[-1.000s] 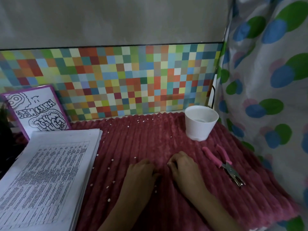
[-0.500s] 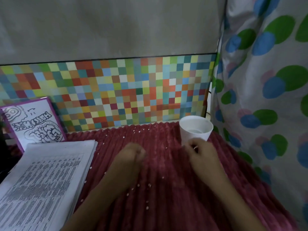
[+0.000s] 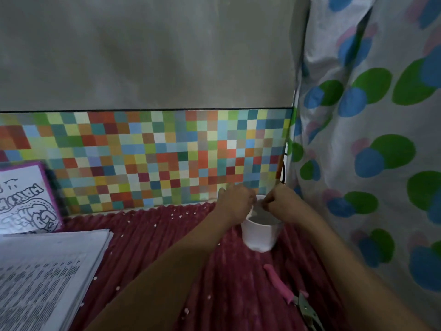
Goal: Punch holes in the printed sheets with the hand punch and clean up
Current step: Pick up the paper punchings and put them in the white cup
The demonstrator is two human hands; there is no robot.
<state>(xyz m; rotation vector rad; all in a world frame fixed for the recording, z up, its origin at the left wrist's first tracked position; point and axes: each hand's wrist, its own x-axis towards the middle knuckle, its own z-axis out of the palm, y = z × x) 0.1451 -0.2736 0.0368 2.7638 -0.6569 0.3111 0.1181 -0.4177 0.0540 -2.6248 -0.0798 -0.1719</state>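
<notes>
Hovering above one cup (image 3: pixel 260 237), left hand (image 3: pixel 235 204) and right hand (image 3: pixel 284 206) curl; grasp unclear.

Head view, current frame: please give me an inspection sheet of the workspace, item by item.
Surface: red ribbed cloth, with paper dots scattered over it.
Job's things: stack of printed sheets at left. White cup upright at back right. Pink-handled hand punch lying on the cloth, untouched.
Clutter: purple-edged card with a drawing, leaning at back left.
Hands: left hand and right hand are both above the cup's mouth with fingers curled. What they hold is too small to tell.
Cables: thin dark wire at the back right corner, partly hidden.
Surroundings: grey wall, checkered panel, spotted curtain at right.
</notes>
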